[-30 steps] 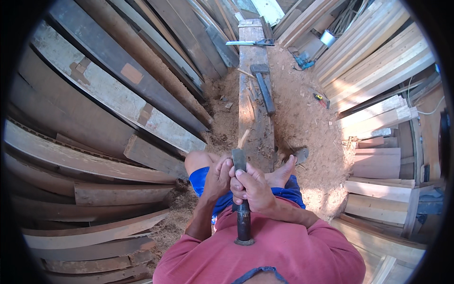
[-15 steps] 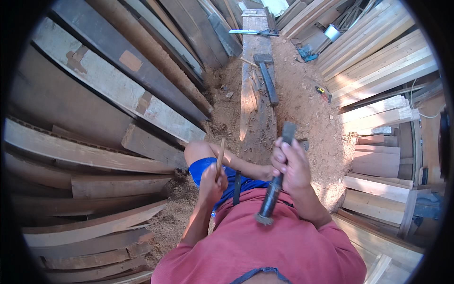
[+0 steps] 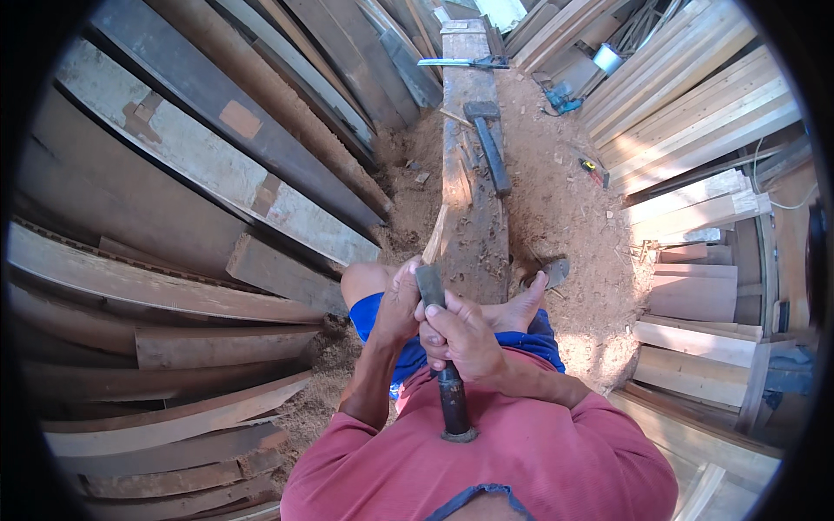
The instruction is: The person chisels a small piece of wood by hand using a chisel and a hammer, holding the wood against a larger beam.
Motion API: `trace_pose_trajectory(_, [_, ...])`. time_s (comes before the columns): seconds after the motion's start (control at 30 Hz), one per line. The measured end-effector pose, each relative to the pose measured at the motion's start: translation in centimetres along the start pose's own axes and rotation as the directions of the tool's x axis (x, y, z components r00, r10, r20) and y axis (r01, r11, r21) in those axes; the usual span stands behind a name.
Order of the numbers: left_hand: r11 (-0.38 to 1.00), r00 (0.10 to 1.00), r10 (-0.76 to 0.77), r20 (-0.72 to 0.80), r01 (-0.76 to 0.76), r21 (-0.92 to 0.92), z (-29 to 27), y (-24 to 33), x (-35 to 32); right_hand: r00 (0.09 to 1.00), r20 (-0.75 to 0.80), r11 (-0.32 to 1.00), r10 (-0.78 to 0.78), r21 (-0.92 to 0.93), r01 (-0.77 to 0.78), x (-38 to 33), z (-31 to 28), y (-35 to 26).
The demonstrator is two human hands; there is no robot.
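Observation:
My left hand (image 3: 398, 304) is closed on a thin, pointed wood strip (image 3: 435, 238) that sticks up and forward from the fist. Against it, my right hand (image 3: 460, 337) grips a chisel (image 3: 453, 405) with a dark round handle. The flat metal blade points forward, its end beside the left fingers and the strip. The handle's butt end is close to my red shirt. Part of the strip is hidden inside the left hand. Both hands are together above my lap, in front of the long wooden plank (image 3: 476, 260).
On the plank lie a hammer (image 3: 493, 156) with a thick handle, some wood slivers (image 3: 464, 184) and, farther off, a saw (image 3: 460, 62). Boards (image 3: 165, 165) lean along the left; stacked timber (image 3: 695, 130) lines the right. A teal power tool (image 3: 563, 100) sits on the sawdust-covered ground.
My right hand has brought the chisel leftward to the left hand. The left hand has moved slightly forward and right, and the strip now tilts forward. My bare foot has come into view.

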State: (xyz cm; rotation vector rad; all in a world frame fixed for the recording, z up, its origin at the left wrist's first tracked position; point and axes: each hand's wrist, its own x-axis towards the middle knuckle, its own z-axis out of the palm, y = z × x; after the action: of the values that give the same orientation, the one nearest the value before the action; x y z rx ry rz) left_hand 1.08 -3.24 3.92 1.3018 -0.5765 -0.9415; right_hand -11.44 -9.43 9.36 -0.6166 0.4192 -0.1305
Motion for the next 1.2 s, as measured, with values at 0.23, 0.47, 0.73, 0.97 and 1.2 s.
trace_pose_trajectory(0.23, [0.997, 0.996, 0.071, 0.056, -0.07, -0.016, 1.1, 0.8, -0.9, 0.997, -0.019, 0.995, -0.073, -0.067, 0.071, -0.4, -0.8, -0.1])
trace_pose_trajectory(0.47, [0.943, 0.945, -0.18, 0.273, 0.086, 0.322, -0.2, -6.9, -8.1, 0.867, -0.066, 0.868, -0.494, -0.092, 0.488, -4.8, -1.6, -5.0])
trace_pose_trajectory(0.73, [0.537, 0.854, -0.342, 0.393, 0.521, -0.664, 0.6, -3.3, -3.3, 0.967, -0.052, 0.876, -0.248, -0.439, 0.201, 2.4, -6.1, -4.6])
trace_pose_trajectory(0.97, [0.845, 0.931, -0.218, 0.293, 0.33, -0.42, 1.5, -3.6, -2.4, 0.975, -0.05, 0.865, -0.217, -0.473, 0.168, 3.5, -7.3, -4.4])
trace_pose_trajectory(1.2, [0.939, 0.988, -0.157, -0.007, 0.147, -0.311, 1.0, -4.1, 0.9, 0.931, -0.264, 0.946, -0.25, 0.14, 0.294, 3.8, -5.0, -2.4])
